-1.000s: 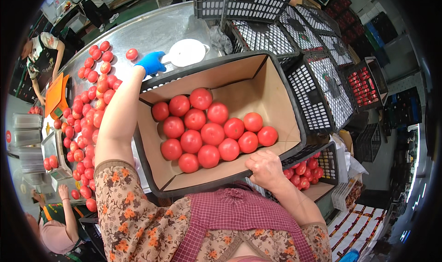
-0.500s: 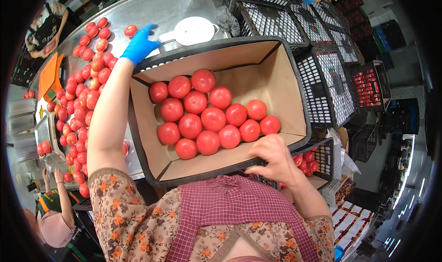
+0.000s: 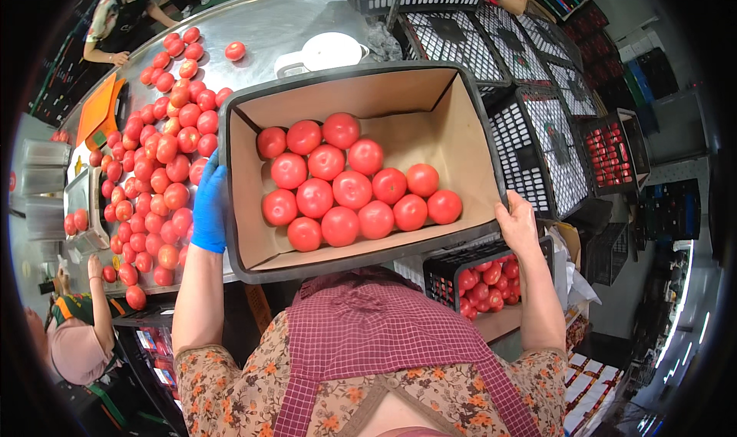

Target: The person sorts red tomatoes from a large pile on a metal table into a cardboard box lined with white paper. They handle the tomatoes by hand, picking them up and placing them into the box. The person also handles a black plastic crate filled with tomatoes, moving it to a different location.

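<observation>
A black-rimmed box lined with brown cardboard is held in front of me, above my checked apron. Several red tomatoes lie in its near half. My left hand, in a blue glove, grips the box's left wall. My bare right hand grips the box's near right corner.
A steel table on the left carries several loose tomatoes, a white scale and an orange tray. Black mesh crates stand to the right; one below holds tomatoes. Other people work at the upper left, the lower left and the top.
My left hand came back from the far corner to the box's left wall. The right hand slid to the near right corner. The box now sits closer to me.
</observation>
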A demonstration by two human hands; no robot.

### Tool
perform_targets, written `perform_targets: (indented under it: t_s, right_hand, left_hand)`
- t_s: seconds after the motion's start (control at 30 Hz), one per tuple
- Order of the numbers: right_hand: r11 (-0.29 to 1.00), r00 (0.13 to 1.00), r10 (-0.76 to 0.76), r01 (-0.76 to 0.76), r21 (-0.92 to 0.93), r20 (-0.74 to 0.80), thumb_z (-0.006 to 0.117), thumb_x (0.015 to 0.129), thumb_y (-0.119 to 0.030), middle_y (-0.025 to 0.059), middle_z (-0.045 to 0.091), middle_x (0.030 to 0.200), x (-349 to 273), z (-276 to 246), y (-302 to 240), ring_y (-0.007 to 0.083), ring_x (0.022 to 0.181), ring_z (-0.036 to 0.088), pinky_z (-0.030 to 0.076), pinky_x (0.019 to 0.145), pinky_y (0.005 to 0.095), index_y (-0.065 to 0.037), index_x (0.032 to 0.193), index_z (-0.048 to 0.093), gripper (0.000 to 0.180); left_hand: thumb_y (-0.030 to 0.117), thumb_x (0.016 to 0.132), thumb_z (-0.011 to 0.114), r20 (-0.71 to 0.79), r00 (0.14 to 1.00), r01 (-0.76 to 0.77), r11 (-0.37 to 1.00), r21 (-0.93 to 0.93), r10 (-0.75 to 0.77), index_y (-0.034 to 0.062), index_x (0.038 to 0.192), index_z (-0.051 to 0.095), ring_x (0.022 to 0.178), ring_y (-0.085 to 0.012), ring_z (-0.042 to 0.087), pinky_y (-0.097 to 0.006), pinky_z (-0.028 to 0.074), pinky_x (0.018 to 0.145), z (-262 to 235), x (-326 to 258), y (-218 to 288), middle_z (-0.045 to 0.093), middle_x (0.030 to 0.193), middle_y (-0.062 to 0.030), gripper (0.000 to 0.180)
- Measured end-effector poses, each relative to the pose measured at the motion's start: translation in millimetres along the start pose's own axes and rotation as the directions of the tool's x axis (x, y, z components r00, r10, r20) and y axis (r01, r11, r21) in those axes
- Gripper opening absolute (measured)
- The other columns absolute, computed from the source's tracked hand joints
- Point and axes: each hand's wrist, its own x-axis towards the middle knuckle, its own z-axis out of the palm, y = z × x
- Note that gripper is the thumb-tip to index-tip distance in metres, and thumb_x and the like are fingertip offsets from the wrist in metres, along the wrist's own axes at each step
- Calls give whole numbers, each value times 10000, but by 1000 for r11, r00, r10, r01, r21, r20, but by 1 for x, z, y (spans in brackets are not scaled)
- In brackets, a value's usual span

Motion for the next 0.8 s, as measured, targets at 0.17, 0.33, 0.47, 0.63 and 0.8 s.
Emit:
perform_targets:
  t_s: [0.17,0.33,0.47,0.63,0.8]
  right_hand:
    - [982,999,-32,27,184,25,612,817,-154,159,511,604,-33,-7,-27,186,547,464,391,542,376,40,815,535,208]
    - [972,996,-84,86,218,-17,605,821,-133,97,382,566,-42,5,12,134,541,354,323,491,358,31,733,470,230]
    - [994,992,30,-43,102,120,613,844,-175,66,432,559,-37,-7,23,114,543,436,366,495,333,25,766,484,250]
    - [865,931,-344,263,-428,-123,657,842,-253,180,649,922,-24,-13,-20,347,882,630,498,782,425,-21,1152,585,394]
    - [802,846,-501,533,-270,180,672,815,-185,157,569,1143,19,32,-116,335,1122,545,465,914,419,-79,1280,514,503]
  left_hand:
    - [239,1000,394,126,992,5,976,-219,23,73,1394,453,1259,-228,495,-370,376,1083,-26,-2,6,494,1401,-92,431]
    - [246,981,461,64,998,-12,981,-194,25,61,1399,442,1267,-233,488,-382,381,1084,-20,-1,0,486,1408,-98,457]
    - [267,968,504,35,999,-22,984,-175,28,52,1404,430,1270,-231,484,-377,375,1087,2,-23,-1,487,1400,-104,492]
    - [222,968,532,-34,990,-135,988,74,137,38,1417,400,1266,-219,479,-357,366,1086,1,-25,0,464,1411,-113,502]
    - [147,941,591,-121,890,-371,852,370,440,16,1397,421,1231,-184,480,-322,413,1031,59,-32,34,464,1388,-115,504]
